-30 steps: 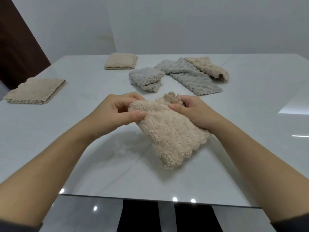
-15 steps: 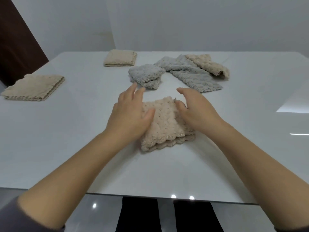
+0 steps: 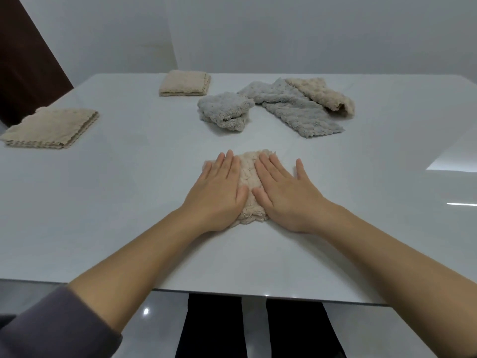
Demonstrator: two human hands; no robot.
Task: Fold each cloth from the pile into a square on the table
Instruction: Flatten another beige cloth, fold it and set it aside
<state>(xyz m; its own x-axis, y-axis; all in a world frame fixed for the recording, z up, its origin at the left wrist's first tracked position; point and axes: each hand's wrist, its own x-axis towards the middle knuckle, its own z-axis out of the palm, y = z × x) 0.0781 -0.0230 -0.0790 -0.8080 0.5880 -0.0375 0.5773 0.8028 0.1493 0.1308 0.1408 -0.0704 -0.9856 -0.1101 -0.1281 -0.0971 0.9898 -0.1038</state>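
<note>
A folded beige cloth (image 3: 249,177) lies on the white table (image 3: 129,202) in front of me. My left hand (image 3: 219,192) rests flat on its left half and my right hand (image 3: 286,195) rests flat on its right half, fingers stretched out, so most of the cloth is hidden. Behind it lies the pile: a bunched grey cloth (image 3: 224,111), a spread grey cloth (image 3: 291,107) and a beige cloth (image 3: 322,95) on top at the right. Neither hand grips anything.
Two folded beige squares sit on the table: one (image 3: 51,127) at the far left edge, one (image 3: 184,83) at the back. A dark door (image 3: 23,60) stands at the left. The table's near edge runs just under my forearms.
A second ago both hands held the beige cloth up and unfolded. They laid it down folded, then flattened onto it with palms down.
</note>
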